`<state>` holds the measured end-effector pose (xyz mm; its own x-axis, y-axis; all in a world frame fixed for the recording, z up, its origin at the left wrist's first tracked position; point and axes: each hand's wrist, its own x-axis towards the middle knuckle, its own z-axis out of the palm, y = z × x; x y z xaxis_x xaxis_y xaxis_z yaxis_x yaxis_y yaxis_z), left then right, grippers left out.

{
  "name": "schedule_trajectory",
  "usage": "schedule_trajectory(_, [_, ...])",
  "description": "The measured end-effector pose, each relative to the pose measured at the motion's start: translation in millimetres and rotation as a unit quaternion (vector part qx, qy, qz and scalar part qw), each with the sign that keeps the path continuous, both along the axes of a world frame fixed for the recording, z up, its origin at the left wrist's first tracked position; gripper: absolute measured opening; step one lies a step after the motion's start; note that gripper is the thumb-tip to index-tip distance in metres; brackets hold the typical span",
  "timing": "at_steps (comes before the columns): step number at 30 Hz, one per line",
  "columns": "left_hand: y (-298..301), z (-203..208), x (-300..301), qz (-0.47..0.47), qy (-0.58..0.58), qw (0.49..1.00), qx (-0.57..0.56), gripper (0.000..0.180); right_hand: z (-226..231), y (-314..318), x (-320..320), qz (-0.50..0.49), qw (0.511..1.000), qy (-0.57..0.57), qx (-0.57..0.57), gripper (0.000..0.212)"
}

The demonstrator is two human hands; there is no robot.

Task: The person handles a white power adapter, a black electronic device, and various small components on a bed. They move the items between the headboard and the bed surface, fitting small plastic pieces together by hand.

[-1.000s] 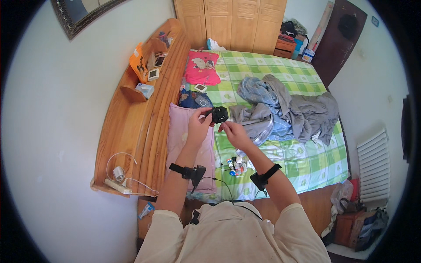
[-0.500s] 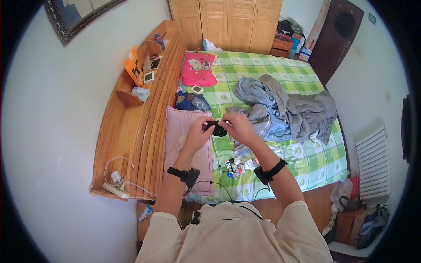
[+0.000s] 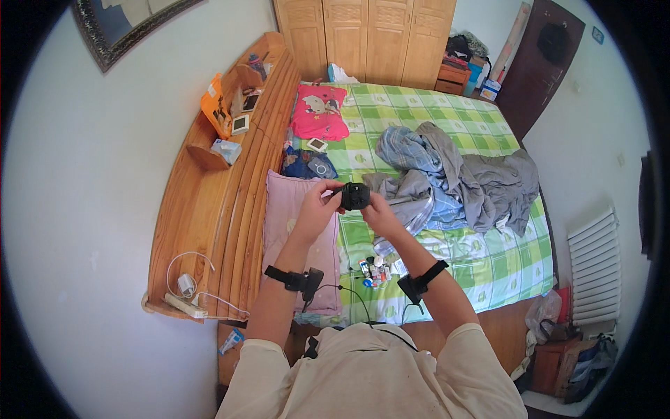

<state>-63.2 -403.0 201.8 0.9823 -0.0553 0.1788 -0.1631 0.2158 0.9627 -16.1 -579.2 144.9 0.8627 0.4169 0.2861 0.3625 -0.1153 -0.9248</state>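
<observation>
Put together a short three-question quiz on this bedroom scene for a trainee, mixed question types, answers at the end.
1. True or false: the left hand grips the left side of the black object, and the right hand is at its right side.

2. Multiple choice: which pillow lies nearer the person's body?
A) the bright pink pillow
B) the pale pink pillow

3. Fill in the blank: in the picture, the crumpled grey and blue cloth lies to the ____ of the black object.

Key: 1. True. 2. B. 3. right.
</observation>
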Motion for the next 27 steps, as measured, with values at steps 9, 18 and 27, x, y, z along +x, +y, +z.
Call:
schedule_trajectory(9, [17, -40, 24, 0.193, -0.016, 0.969, 0.157, 0.018, 30, 25, -36, -0.04, 0.967, -0.126, -0.219, 0.016])
schedule_trajectory(18, [25, -47, 16, 0.228, -0.024, 0.954, 0.191, 0.017, 59, 36, -17, -0.015, 0.979, -0.166, -0.12, 0.016])
schedule_trajectory(27, [71, -47, -12, 0.244, 0.032, 0.957, 0.153, 0.019, 57, 93, -2, -0.004, 0.981, -0.166, -0.098, 0.029])
